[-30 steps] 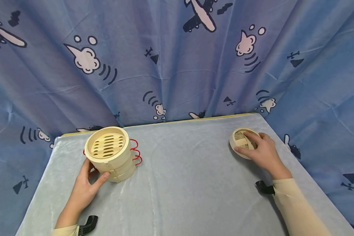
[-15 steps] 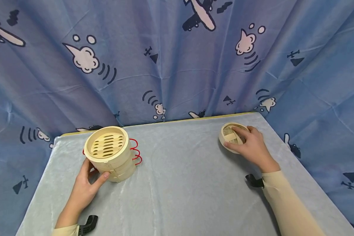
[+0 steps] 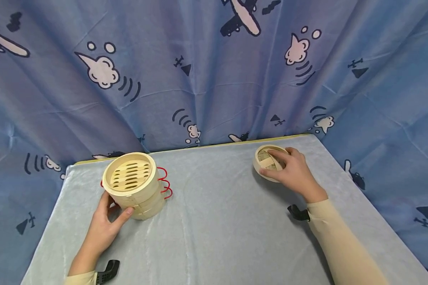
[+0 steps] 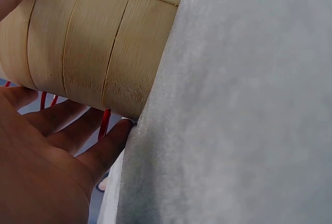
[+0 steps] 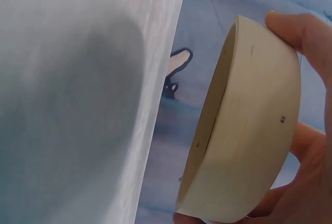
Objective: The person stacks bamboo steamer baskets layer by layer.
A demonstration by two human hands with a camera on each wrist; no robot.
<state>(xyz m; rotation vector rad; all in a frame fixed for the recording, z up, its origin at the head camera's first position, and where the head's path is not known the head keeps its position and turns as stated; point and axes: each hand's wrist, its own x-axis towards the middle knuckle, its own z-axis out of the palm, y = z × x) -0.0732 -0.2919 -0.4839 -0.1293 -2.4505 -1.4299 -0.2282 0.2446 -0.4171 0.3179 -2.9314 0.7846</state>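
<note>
On the left of the table stands a bamboo steamer (image 3: 148, 202), a stack of round tiers with a slatted floor showing at its top. Red loops (image 3: 166, 172) stick out of its side. My left hand (image 3: 101, 229) holds the stack low down, thumb at the front and fingers along the left side; the left wrist view shows those fingers (image 4: 111, 149) against the bamboo wall. Off to the right, my right hand (image 3: 297, 172) grips a round bamboo steamer lid (image 3: 257, 166) by its edge. In the right wrist view the lid (image 5: 249, 115) is raised over the cloth, casting a shadow.
A pale grey-blue cloth (image 3: 214, 221) covers the table, with a yellow strip along its back edge. Blue curtains (image 3: 214, 79) with printed airplanes and clouds hang behind and at both sides. A black device (image 3: 108, 271) is strapped to each wrist.
My right hand has carried the steamer lid leftward and slightly toward the back of the table. My left hand and the steamer stack have stayed in place.
</note>
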